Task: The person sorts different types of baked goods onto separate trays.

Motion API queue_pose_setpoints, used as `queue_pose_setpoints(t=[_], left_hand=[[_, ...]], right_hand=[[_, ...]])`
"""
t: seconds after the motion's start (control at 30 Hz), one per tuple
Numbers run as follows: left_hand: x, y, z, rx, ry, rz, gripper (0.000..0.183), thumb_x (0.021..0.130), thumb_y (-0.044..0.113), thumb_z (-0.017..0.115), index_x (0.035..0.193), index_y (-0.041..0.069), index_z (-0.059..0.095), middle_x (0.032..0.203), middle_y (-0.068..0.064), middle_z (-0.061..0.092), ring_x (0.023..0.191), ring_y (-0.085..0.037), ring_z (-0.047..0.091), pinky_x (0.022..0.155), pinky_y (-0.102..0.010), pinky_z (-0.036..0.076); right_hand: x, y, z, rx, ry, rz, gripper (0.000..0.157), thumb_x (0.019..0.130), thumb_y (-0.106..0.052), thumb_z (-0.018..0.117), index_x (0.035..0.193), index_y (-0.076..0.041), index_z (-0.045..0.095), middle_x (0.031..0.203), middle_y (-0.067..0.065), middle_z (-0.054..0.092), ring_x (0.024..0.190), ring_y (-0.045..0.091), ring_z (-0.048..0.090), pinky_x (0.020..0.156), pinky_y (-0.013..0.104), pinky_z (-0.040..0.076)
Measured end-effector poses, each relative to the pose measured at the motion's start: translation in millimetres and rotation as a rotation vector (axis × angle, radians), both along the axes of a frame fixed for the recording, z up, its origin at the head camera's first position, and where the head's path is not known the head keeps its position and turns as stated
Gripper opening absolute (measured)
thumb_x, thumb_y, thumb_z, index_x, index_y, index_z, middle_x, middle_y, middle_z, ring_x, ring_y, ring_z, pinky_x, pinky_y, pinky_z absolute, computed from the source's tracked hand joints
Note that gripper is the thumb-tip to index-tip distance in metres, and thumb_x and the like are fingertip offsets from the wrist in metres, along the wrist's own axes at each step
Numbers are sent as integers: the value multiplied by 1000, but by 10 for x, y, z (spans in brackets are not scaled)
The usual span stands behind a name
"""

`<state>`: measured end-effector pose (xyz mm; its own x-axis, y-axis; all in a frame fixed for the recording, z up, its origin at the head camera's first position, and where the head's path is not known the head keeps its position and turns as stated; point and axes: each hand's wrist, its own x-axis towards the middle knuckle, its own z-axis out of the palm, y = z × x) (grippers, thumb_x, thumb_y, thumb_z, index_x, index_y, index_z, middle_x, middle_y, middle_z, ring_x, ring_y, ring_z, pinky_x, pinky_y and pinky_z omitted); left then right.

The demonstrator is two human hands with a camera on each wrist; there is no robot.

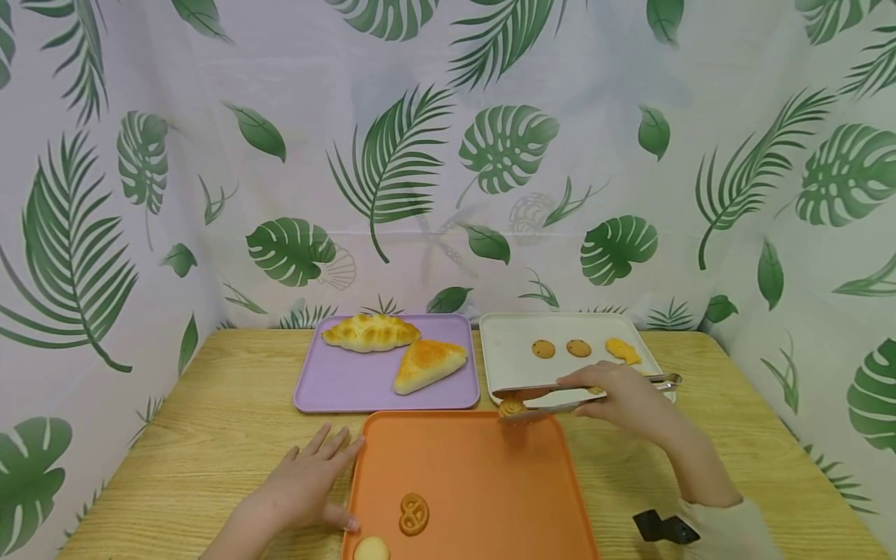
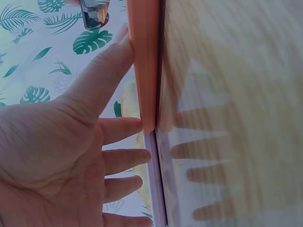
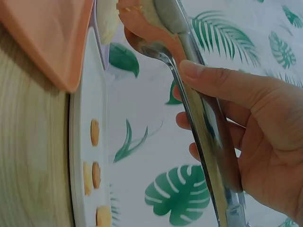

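My right hand (image 1: 626,400) grips metal tongs (image 3: 196,109), thumb on one arm and fingers round the other. Between the tong tips a swirled cookie (image 1: 512,407) is held over the back edge of the orange tray (image 1: 490,498). My left hand (image 1: 301,482) lies at that tray's left side with fingers spread and straight. Its thumb and forefinger touch the rim in the left wrist view. On the orange tray lie a pretzel-shaped cookie (image 1: 414,514) and a pale round cookie (image 1: 372,549), the latter cut off by the frame's bottom.
Behind stands a purple tray (image 1: 336,389) with a braided bread (image 1: 371,333) and a triangular bread (image 1: 430,365). Beside it, a white tray (image 1: 511,330) bears round cookies (image 1: 543,348), a fish-shaped cookie (image 1: 622,350) and one mostly hidden by my right hand. A leaf-patterned curtain (image 1: 420,288) encloses the table.
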<state>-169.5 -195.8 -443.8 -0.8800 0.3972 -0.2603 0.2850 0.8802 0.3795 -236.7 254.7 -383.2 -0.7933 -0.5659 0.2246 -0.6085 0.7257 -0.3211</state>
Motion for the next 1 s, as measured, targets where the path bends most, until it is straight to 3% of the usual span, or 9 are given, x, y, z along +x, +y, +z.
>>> queue_pose_setpoints(t=[0.3, 0.53, 0.8, 1.0], left_hand=[[-4, -10, 0, 2, 8, -8, 109, 64, 60, 77, 153, 16, 32, 159, -19, 27, 149, -46, 14, 105, -77, 22], [4, -8, -9, -1, 16, -9, 110, 63, 61, 77, 153, 16, 32, 159, -19, 27, 149, -46, 14, 105, -77, 23], [1, -7, -18, -2, 23, -7, 110, 63, 62, 77, 153, 17, 33, 159, -19, 27, 149, -45, 14, 105, -77, 22], [-6, -9, -24, -12, 18, -8, 110, 63, 64, 75, 153, 18, 32, 160, -18, 27, 149, -45, 14, 105, -77, 23]], right_hand=[[-190, 276, -128, -43, -35, -136, 38, 82, -12, 76, 119, -8, 70, 117, 11, 71, 108, 35, 66, 84, 48, 56], [-305, 389, -277, -3, -51, -218, 39, 84, -13, 74, 120, -2, 68, 118, 20, 69, 109, 42, 63, 86, 54, 54], [-324, 401, -358, 79, -40, -344, 41, 83, -17, 75, 121, -2, 67, 119, 24, 67, 102, 42, 65, 77, 51, 54], [-325, 417, -372, 91, -53, -360, 44, 84, -19, 74, 123, -1, 65, 122, 26, 65, 102, 44, 64, 80, 54, 54]])
